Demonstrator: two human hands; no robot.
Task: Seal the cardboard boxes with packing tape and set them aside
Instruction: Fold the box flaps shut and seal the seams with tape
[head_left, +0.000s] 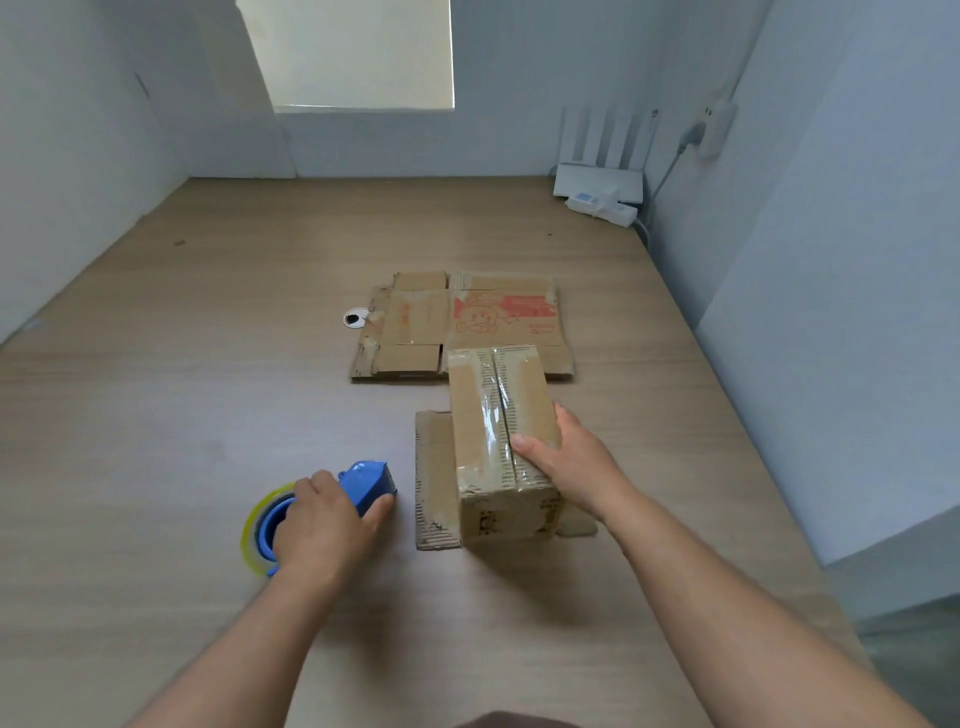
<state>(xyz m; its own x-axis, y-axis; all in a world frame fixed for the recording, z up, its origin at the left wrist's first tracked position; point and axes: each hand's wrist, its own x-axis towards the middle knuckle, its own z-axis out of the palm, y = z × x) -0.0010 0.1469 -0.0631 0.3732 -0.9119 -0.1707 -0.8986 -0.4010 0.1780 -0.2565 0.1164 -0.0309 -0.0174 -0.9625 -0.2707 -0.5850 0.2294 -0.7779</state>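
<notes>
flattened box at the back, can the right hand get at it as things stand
Probably not yet: the right hand grips the small taped box, which stands in front of the flattened box. It would have to let go and reach over.

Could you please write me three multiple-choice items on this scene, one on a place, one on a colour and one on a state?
1. Relative to the small box, where does the red-printed flattened carton lie?
A. on top of it
B. nearer the person
C. beyond it, farther from the person

2. What colour is the tape dispenser?
A. blue
B. red
C. green

3. What is the left hand doing?
A. lying flat on the table
B. gripping the tape dispenser
C. lifting the small box

Answers: 1 C, the carton lies behind the box. 2 A, its plastic body is blue. 3 B, its fingers curl round the dispenser.
</notes>
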